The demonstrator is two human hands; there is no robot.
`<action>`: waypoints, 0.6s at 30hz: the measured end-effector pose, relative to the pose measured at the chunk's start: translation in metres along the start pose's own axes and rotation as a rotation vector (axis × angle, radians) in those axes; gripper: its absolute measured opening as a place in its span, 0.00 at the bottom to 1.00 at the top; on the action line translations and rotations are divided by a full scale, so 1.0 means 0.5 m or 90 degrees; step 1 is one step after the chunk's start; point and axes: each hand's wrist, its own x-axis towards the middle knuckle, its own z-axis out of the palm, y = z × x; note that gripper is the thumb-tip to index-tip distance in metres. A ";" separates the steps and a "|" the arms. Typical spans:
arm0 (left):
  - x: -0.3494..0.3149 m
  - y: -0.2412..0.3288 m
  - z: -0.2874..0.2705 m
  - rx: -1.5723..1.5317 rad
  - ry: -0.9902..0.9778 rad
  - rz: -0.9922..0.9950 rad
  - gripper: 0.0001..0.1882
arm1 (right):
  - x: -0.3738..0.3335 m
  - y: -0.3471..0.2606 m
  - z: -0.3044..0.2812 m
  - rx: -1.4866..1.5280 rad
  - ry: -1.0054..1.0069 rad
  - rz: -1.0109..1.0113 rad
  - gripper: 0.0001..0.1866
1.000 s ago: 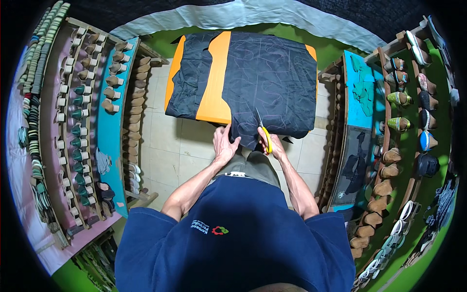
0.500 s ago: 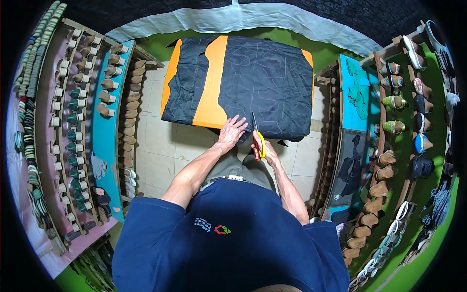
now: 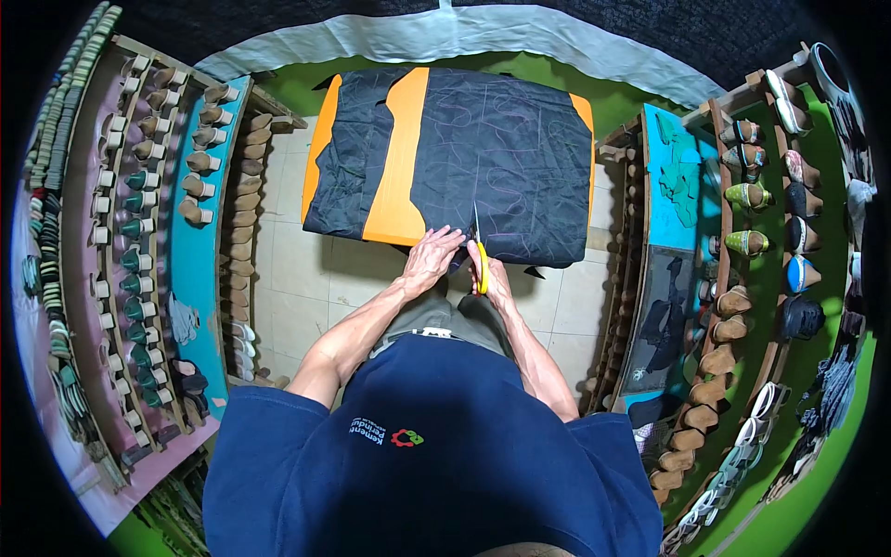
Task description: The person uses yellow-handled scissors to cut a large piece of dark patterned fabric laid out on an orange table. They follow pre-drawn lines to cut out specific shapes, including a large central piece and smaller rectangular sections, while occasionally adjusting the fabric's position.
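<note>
Black fabric [image 3: 501, 158] with pale and purplish drawn outlines covers most of an orange-topped table [image 3: 400, 176]. Its near edge lies in front of me, where my left hand [image 3: 433, 257] rests on it with fingers stretched out and palm down. Just right of those fingers, my right hand [image 3: 496, 280] grips a pair of scissors [image 3: 483, 265] by the yellow handle. The blades point away from me at the fabric's near edge. How far the blades are apart is too small to tell.
Racks of shoe lasts [image 3: 141, 278] line the left side. On the right, shelves hold shoes and brown lasts [image 3: 715, 362], beside a turquoise board [image 3: 670, 139] with green scraps. A pale curtain [image 3: 445, 35] hangs behind the table. Light tiles [image 3: 302, 297] cover the floor.
The scissors have swung more upright and come closer to my left hand, with my right hand shifting slightly left. My left hand stays on the fabric. The whole view has shifted a little.
</note>
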 end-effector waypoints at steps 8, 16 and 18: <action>-0.003 -0.010 -0.004 -0.070 0.021 0.052 0.16 | 0.019 -0.008 0.016 0.064 0.002 0.040 0.40; -0.014 -0.010 -0.016 -0.081 0.023 0.057 0.15 | 0.030 -0.029 0.031 0.046 -0.002 0.018 0.42; -0.016 -0.011 -0.019 -0.083 0.020 0.061 0.15 | 0.022 -0.033 0.036 0.035 0.030 0.002 0.41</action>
